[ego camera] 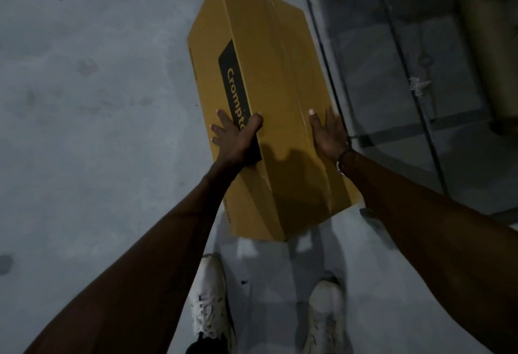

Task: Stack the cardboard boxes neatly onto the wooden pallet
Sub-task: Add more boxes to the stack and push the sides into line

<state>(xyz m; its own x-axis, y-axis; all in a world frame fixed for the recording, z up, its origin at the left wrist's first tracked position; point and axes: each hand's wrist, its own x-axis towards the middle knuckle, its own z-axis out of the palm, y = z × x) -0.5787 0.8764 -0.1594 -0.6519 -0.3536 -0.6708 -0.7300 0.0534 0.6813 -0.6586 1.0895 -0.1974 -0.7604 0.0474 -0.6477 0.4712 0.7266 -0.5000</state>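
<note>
Shoes [213, 306] near, on grey floor [84, 101]. Box [269, 107] held above floor, long axis running far. Left hand [235, 135] flat on left side, thumb hooked over top edge; right hand [328, 132] pressed flat on right side, fingers straight. Squeeze-only hold: could slip or tip at far end. No pallet in view; metal frame [392, 73] close right, snag risk.

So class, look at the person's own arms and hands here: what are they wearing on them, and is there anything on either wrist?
Both arms are bare to the frame's edge, with no sleeves or gloves showing. The left hand and its wrist carry nothing visible. The right hand has a thin dark band round the wrist, with a small pale piece on it, perhaps a watch or bracelet; the dim light hides more.
</note>
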